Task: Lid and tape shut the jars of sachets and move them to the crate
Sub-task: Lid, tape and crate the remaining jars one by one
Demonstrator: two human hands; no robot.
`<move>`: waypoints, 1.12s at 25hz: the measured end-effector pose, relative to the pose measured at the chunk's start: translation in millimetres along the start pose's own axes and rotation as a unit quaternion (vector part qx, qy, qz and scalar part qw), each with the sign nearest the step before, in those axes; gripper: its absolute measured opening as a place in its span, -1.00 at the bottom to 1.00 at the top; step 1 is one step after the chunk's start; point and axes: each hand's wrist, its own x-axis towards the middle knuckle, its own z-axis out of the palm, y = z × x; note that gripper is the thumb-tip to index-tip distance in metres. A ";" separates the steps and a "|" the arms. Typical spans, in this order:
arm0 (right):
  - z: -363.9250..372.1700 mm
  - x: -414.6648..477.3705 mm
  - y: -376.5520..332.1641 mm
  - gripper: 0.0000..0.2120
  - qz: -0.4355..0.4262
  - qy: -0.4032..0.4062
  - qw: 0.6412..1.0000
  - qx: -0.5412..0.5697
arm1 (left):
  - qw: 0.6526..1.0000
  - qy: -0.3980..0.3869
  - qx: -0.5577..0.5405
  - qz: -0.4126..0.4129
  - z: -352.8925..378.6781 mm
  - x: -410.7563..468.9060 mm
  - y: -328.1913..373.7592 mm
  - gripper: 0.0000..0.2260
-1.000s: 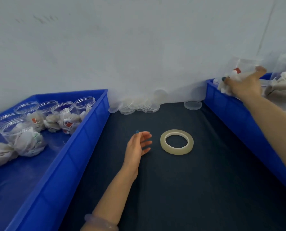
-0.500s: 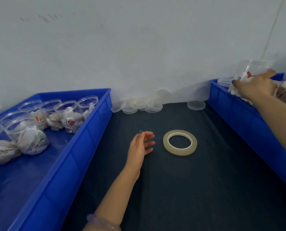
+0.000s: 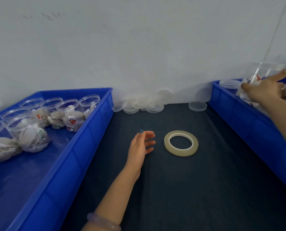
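— What has the right hand (image 3: 264, 90) got hold of?

— A clear, round plastic jar (image 3: 269, 70), tilted, over the far corner of the right crate (image 3: 239, 114). The fingers are curled round its lower part and clamped on it, with crumpled white sachets (image 3: 244, 95) bunched against the palm.

— And the other hand?

— The left hand (image 3: 139, 145) rests on its edge on the table (image 3: 189, 189), which has a dark, matte, cloth-like top. Its fingers are apart and loosely curved, holding nothing. There is a pale, smooth bangle (image 3: 104, 222) on that wrist.

— Where is the tape?

— The tape roll (image 3: 181, 143) is a flat, translucent, yellowish ring. It lies on the table just beside the left fingertips, on their right, and does not touch them. It is well apart from the right hand.

— Lids?

— The lids (image 3: 139, 105) are shallow clear discs, heaped against the white wall (image 3: 139, 47) between the two crates. A single lid (image 3: 197, 106) lies apart from the heap, nearer the right crate.

— And the left crate (image 3: 82, 147)?

— Glossy blue plastic with straight walls. Inside is a cluster of clear jars (image 3: 68, 112) with ribbed rims, stuffed with white sachets, a few marked red. They are well away from both hands.
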 end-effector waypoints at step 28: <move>-3.0 11.3 14.6 -0.04 -0.073 -0.061 0.942 -0.320 | 0.997 -0.017 0.063 -0.026 2.0 -5.1 -3.1 -0.86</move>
